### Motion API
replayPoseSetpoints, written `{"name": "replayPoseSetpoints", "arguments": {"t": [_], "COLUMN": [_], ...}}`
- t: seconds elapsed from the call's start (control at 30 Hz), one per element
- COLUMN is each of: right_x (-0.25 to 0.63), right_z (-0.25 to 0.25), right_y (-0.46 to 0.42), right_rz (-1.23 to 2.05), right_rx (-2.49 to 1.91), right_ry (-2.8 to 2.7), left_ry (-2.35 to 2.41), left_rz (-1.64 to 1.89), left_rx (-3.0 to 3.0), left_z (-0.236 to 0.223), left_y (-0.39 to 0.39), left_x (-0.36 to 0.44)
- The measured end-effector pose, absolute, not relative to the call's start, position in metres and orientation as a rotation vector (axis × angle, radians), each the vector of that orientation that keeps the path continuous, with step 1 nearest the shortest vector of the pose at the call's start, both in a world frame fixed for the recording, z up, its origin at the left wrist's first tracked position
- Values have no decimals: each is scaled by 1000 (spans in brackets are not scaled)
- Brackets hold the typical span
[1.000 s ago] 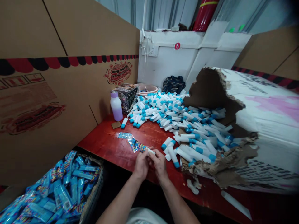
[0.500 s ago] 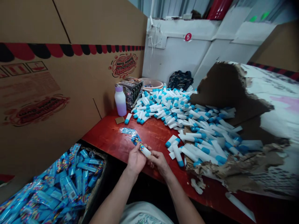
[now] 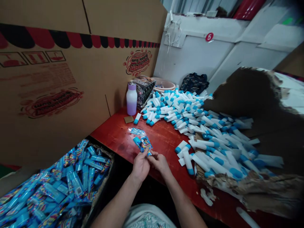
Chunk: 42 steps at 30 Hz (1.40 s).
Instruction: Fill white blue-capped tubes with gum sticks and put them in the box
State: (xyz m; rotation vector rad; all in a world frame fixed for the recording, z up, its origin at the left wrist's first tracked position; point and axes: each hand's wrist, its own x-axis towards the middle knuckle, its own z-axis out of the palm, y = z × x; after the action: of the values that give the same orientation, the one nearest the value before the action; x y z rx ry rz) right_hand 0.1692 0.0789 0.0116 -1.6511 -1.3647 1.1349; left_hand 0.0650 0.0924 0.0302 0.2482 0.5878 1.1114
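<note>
Near the table's front edge, my left hand (image 3: 140, 164) is closed around the lower end of a small tube in a colourful printed wrapper (image 3: 146, 141). The tube's blue cap (image 3: 137, 140) points up and away to the left. My right hand (image 3: 160, 163) pinches the wrapper's near end, its fingertips meeting those of the left. Just beyond the hands, flat clear-and-blue wrappers (image 3: 137, 131) lie on the red table (image 3: 114, 129). Bare white tubes with blue caps (image 3: 187, 155) rest to the right of my hands.
A large pile of white tubes (image 3: 180, 107) spills from a torn carton (image 3: 237, 88) at right. Wrapped tubes fill a box (image 3: 104, 186) at lower left. A purple bottle (image 3: 131, 99), pink basin (image 3: 166, 84) and dark bag (image 3: 194, 83) stand behind. A tall carton (image 3: 95, 72) walls the left.
The tube's bare white end, showing between my hands before, is now out of sight; the blue cap shows at the far end. The camera view has turned slightly left.
</note>
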Motion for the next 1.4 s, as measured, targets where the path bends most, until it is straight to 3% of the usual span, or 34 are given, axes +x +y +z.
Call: {"name": "replayPoseSetpoints", "arguments": {"t": [0.2, 0.4, 0.53, 0.7, 0.9, 1.03, 1.2, 1.4], "right_x": [168, 167, 158, 164, 181, 182, 159, 151], "right_z": [14, 7, -2, -9, -4, 2, 1, -1], "right_y": [88, 116, 130, 134, 107, 96, 116, 125], "right_rz": [1064, 136, -127, -51, 182, 116, -50, 65], "right_rx": [-1601, -2092, -2155, -2054, -1747, -1847, -2037, -1935], "right_ry": [-1751, -1913, -2023, -2014, -1887, -1863, -1916, -1885], "left_ry": [692, 928, 968, 1000, 971, 1009, 1031, 1069], "left_rz": [1264, 1642, 1810, 1717, 1271, 1283, 1360, 1314], "left_rx": [71, 69, -30, 57, 469, 557, 554, 571], "left_z": [17, 11, 15, 21, 23, 16, 12, 16], "left_y": [93, 103, 102, 94, 96, 107, 107, 97], "left_x": [24, -67, -109, -85, 8, 43, 41, 20]}}
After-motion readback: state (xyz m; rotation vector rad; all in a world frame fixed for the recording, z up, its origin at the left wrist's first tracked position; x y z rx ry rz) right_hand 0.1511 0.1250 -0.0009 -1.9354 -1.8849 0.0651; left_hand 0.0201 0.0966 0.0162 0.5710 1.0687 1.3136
